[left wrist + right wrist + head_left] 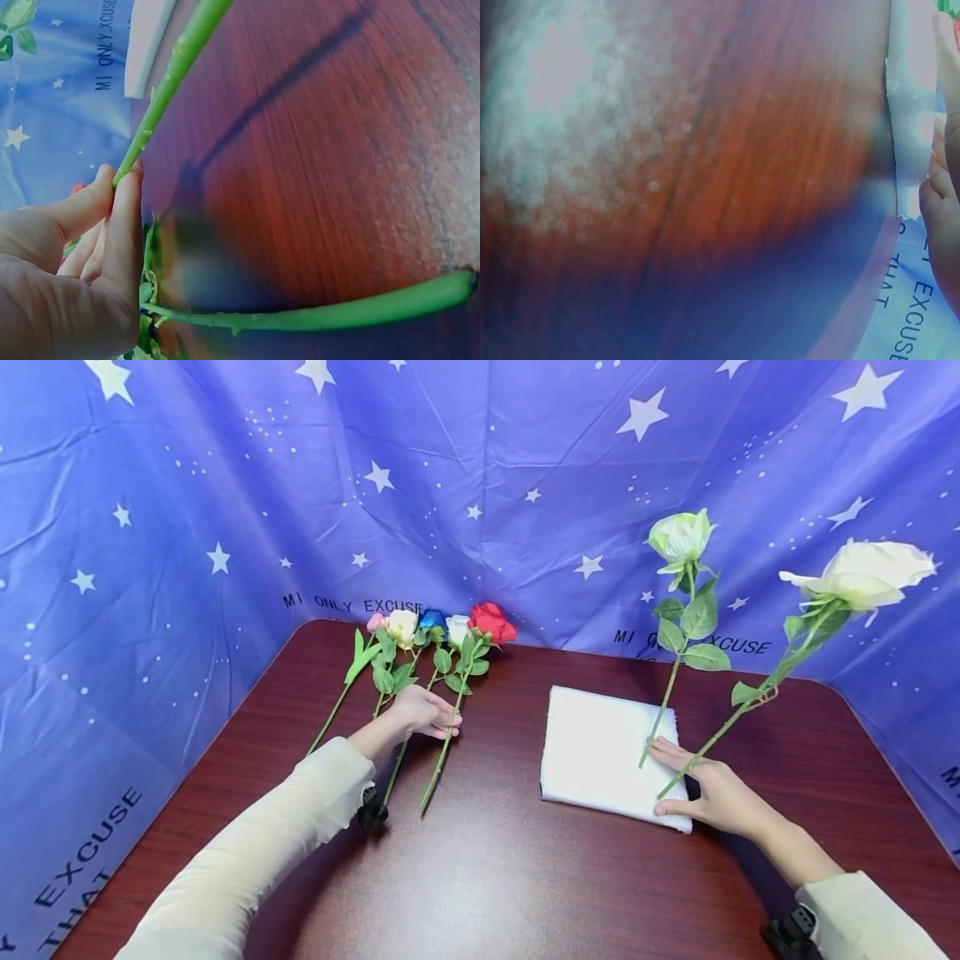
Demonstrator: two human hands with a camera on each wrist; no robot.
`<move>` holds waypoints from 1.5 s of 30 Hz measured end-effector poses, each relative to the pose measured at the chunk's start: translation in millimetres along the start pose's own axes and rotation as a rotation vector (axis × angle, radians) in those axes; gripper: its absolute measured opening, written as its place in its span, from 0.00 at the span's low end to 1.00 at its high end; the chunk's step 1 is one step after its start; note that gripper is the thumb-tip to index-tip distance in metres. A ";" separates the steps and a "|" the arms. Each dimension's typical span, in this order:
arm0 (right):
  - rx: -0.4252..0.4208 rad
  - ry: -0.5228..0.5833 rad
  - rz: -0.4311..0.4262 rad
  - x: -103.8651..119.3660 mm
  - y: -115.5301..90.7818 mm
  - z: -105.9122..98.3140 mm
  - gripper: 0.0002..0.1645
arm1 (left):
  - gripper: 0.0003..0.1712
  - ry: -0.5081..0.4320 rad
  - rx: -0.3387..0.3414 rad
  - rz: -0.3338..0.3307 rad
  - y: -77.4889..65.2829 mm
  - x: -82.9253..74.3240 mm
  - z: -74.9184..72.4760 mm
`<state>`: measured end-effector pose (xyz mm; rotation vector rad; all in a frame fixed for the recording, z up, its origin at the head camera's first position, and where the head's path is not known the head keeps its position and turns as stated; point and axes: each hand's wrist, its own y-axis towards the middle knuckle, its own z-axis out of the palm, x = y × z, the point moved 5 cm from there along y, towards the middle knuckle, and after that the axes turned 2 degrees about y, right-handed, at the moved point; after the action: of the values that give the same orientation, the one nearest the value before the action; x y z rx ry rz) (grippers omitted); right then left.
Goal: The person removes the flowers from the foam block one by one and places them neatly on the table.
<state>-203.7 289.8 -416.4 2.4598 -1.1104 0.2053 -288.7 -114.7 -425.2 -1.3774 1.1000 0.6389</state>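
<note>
My left hand (429,713) pinches the stem of a red rose (492,622) between thumb and fingertips. In the left wrist view, this green stem (166,94) rises away from the fingertips, over the table. On the right lies a white foam block (600,752), with my right hand (712,793) resting at its right side, fingers extended and spread over its top. A pale green-white rose (681,539) and a larger cream-white rose (862,577) stand up from the block near these fingers, the larger one leaning right. The right wrist view catches only part of the hand (946,172) beside the block.
Left of the red rose, a row of flowers lies on the brown table (480,877): a white rose (457,630), a blue rose (432,620), a cream rose (402,627) and a pink flower (376,622). A blue starry cloth (480,468) hangs around the table's back and sides.
</note>
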 end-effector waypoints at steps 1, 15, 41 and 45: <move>-0.001 -0.001 0.000 0.0 -0.1 0.0 0.50 | 0.15 -0.001 0.002 -0.010 0.4 0.9 -0.3; -0.009 0.000 0.004 0.1 1.3 -0.6 0.50 | 0.16 0.032 -0.023 -0.105 0.0 8.4 -4.2; -0.022 0.007 -0.018 -1.1 -1.3 -0.9 0.50 | 0.21 0.422 -0.185 0.366 3.1 -47.1 42.4; -0.023 0.006 -0.022 0.1 -1.2 -0.7 0.50 | 0.23 0.285 -0.085 0.427 9.3 -60.6 77.2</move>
<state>-202.7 290.8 -416.1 2.4480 -1.0772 0.1927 -303.2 -24.9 -387.1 -1.3421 1.6369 0.8185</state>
